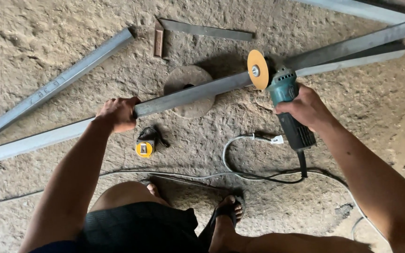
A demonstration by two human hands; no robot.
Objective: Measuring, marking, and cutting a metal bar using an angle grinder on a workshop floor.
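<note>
A long grey square steel tube [193, 93] runs across the dirt floor from lower left to upper right, resting on a round stone disc [189, 79]. My left hand [117, 113] grips the tube left of its middle. My right hand [305, 108] holds a teal and black angle grinder [287, 105] by its body. The grinder's yellow cutting disc [258, 69] stands on edge against the tube, just right of the stone disc.
A second grey tube [57, 84] lies at the left and more steel sections [352, 61] at the upper right. A flat steel square [198, 30] lies at the top. A yellow tape measure [144, 148] and the grinder's cable [240, 173] lie near my sandalled feet [226, 213].
</note>
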